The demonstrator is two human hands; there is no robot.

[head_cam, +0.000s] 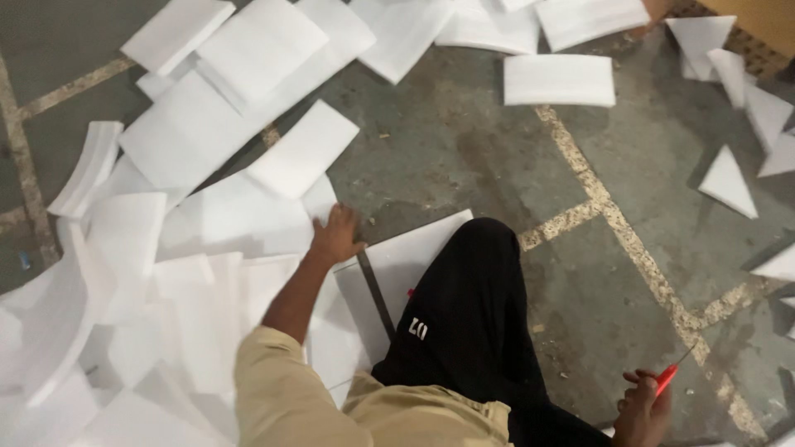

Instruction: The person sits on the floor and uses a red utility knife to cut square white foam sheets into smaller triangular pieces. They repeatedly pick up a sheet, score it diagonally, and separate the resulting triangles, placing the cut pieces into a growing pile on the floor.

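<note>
Marking step: my left hand (335,234) pressed flat, ungripping, on the foam sheet (414,257) beside the ruler (375,294); my right hand (642,410) clenched the red cutter (667,379), which cutting would probably need brought across.

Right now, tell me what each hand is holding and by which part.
The right hand holds a red-handled cutter by its handle. The left hand holds nothing; it presses flat on a white foam sheet beside a dark ruler.

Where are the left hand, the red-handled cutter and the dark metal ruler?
left hand (335,236): head view, back of the hand.
red-handled cutter (667,378): head view, red handle above the right hand.
dark metal ruler (376,294): head view, mid-length of the strip.
</note>
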